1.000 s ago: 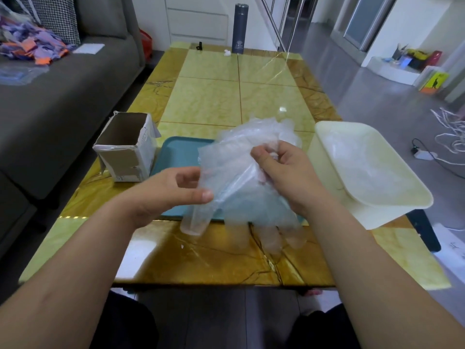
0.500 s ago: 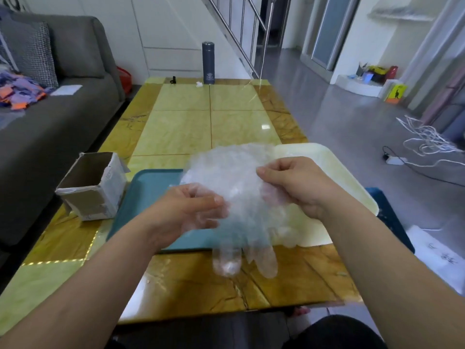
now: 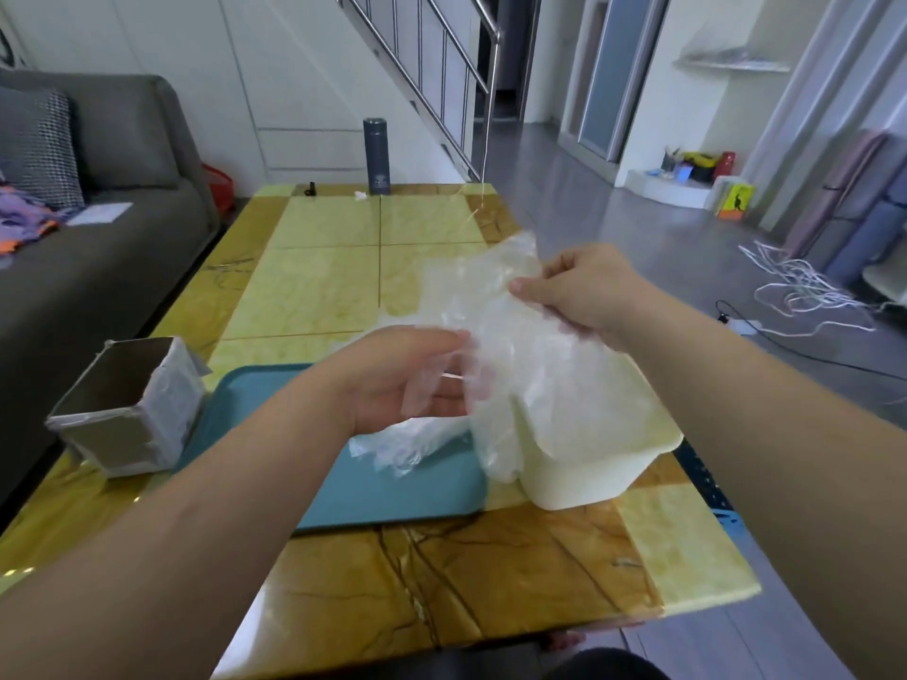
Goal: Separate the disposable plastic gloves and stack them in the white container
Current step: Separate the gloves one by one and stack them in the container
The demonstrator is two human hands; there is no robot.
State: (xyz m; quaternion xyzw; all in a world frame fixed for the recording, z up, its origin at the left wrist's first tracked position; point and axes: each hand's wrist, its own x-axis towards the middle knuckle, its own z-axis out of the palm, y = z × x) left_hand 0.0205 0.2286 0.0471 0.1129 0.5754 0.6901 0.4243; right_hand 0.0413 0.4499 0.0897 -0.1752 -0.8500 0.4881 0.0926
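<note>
Clear plastic film, thin and crinkled: disposable gloves (image 3: 483, 306), one clinging bunch held in the air above the near worktop (image 3: 491, 576), their limp finger ends drooping across the left rim of the white container (image 3: 613, 466). Right hand (image 3: 584, 292): raised, back upward, thumb and fingers pinching the upper edge of the film. Left hand (image 3: 392, 380): lower and nearer the body, turned on its side, thumb on top, fingers curled round the lower part of the bunch. Further loose gloves (image 3: 407, 444): a flat heap on the teal tray (image 3: 392, 503), just beside the container. Container contents: pale film appears to lie inside, count not readable. Likely faults: sheets sticking together, so two come away as one; a hard tug stretching or tearing the film; a freed glove sliding off the rim onto the tray, since it hangs half outside. Container stands close to the worktop's right edge and might shift if knocked. Also present: open cardboard box (image 3: 127, 404) left of the tray; dark flask (image 3: 377, 157) at the far end.
</note>
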